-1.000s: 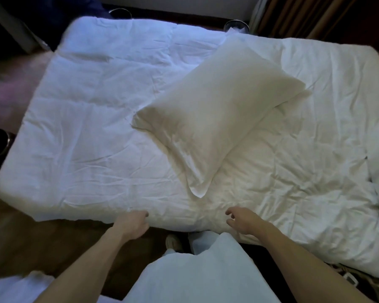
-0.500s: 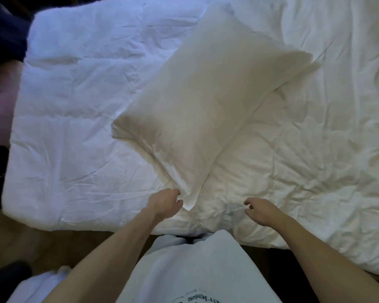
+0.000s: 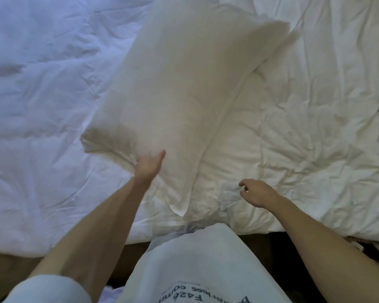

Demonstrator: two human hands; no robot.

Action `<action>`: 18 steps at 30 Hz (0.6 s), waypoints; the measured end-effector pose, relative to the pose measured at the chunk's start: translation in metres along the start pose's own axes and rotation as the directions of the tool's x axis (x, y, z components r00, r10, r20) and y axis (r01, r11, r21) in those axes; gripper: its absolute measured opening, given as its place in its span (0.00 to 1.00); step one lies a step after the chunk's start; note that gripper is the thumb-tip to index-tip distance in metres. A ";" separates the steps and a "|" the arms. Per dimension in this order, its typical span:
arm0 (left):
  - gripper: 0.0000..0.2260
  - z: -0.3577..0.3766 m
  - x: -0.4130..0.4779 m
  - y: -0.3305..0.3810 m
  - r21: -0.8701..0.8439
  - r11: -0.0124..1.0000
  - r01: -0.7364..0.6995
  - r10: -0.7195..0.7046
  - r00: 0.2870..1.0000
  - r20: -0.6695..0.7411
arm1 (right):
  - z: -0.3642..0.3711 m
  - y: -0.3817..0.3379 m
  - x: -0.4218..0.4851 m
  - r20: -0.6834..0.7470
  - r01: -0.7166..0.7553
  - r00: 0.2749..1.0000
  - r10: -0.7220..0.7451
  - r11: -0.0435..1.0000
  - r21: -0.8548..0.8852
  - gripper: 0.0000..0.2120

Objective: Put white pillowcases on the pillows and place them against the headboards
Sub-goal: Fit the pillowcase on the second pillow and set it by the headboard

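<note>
Looking at a pillow already inside a white pillowcase, lying flat and diagonal on a rumpled white duvet. Runs from the far right down toward the near middle, with the loose flap end of the case pointing at the duvet's near edge.

Moving out to the left hand: planted on the pillow's near-left long edge, a bit up from that flap corner. Has the thumb stretched out straight across the top of the case, touching it or just above it, hard to call. Can't really see the other fingers, tucked in against the edge fold and a bit blurred, so can't tell whether gripping the fabric or just pressing against it.

Then the right hand: off to the right of the flap corner, apart from the pillow, not touching it. Hovering over the duvet or just brushing it, no way to say which. Fingers loosely curled downward, holding nothing.

Further out: bare forearms coming in from the bottom corners, with a short pale sleeve on the left one. White T-shirt at the bottom middle, with dark printed lettering, upside down from this angle. Bit of brownish floor below the duvet's near edge on the left. Bluish cast over the duvet's left side, warmer cream on the right.
</note>
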State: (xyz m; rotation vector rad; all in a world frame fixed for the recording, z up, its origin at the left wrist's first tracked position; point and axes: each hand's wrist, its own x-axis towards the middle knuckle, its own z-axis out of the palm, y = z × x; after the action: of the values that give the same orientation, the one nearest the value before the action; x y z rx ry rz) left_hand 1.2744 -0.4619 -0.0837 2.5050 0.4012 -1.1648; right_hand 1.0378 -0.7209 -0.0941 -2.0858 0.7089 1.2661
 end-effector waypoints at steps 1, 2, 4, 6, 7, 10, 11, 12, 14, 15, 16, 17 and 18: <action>0.53 -0.011 0.016 -0.002 -0.124 0.991 0.052 -0.048 0.998 0.030 | -0.003 -0.006 0.002 0.008 -0.003 1.000 0.003 1.000 -0.012 0.20; 0.58 -0.022 0.028 -0.002 -0.218 0.971 0.098 -0.090 0.995 0.048 | -0.006 -0.012 0.005 0.013 -0.001 1.000 0.001 1.000 -0.027 0.20; 0.63 -0.041 0.051 -0.003 -0.334 0.932 0.141 -0.142 0.990 0.020 | -0.016 -0.025 0.011 0.011 0.004 1.000 -0.004 0.998 -0.057 0.22; 0.62 -0.063 0.075 -0.003 -0.303 0.951 0.065 -0.106 0.987 -0.118 | -0.031 -0.042 0.019 -0.010 0.020 1.000 -0.021 0.995 -0.094 0.24; 0.60 -0.074 0.089 -0.005 -0.247 0.969 0.009 -0.057 0.981 -0.187 | -0.040 -0.052 0.024 -0.024 0.032 0.999 -0.035 0.993 -0.118 0.25; 0.54 -0.103 0.119 -0.003 -0.052 0.992 -0.115 0.099 0.964 -0.246 | -0.071 -0.091 0.040 -0.071 0.071 0.994 -0.085 0.980 -0.184 0.27; 0.51 -0.110 0.130 0.000 0.020 0.989 -0.148 0.149 0.962 -0.228 | -0.081 -0.105 0.046 -0.095 0.084 0.990 -0.104 0.978 -0.192 0.27; 0.50 -0.116 0.137 0.006 0.074 0.982 -0.176 0.187 0.963 -0.193 | -0.091 -0.119 0.052 -0.123 0.103 0.984 -0.129 0.975 -0.199 0.27; 0.53 -0.131 0.150 0.024 0.127 0.964 -0.233 0.250 0.958 -0.140 | -0.109 -0.148 0.063 -0.188 0.158 0.962 -0.198 0.965 -0.208 0.26; 0.56 -0.139 0.159 0.033 0.120 0.957 -0.265 0.279 0.952 -0.126 | -0.116 -0.162 0.068 -0.214 0.183 0.950 -0.228 0.960 -0.212 0.26; 0.57 -0.147 0.168 0.044 0.084 0.955 -0.284 0.292 0.951 -0.102 | -0.121 -0.173 0.072 -0.230 0.201 0.940 -0.251 0.954 -0.221 0.26; 0.58 -0.154 0.178 0.054 0.043 0.957 -0.288 0.291 0.955 -0.066 | -0.125 -0.182 0.077 -0.237 0.212 0.934 -0.267 0.949 -0.232 0.26; 0.58 -0.161 0.186 0.066 0.012 0.959 -0.284 0.284 0.958 -0.023 | -0.129 -0.188 0.081 -0.240 0.217 0.931 -0.276 0.945 -0.245 0.26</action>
State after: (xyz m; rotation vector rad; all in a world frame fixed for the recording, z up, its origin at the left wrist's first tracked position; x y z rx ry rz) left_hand 1.5248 -0.4328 -0.1183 2.4826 0.0374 -1.0236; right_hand 1.2779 -0.6960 -0.0795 -2.4687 0.4140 0.9610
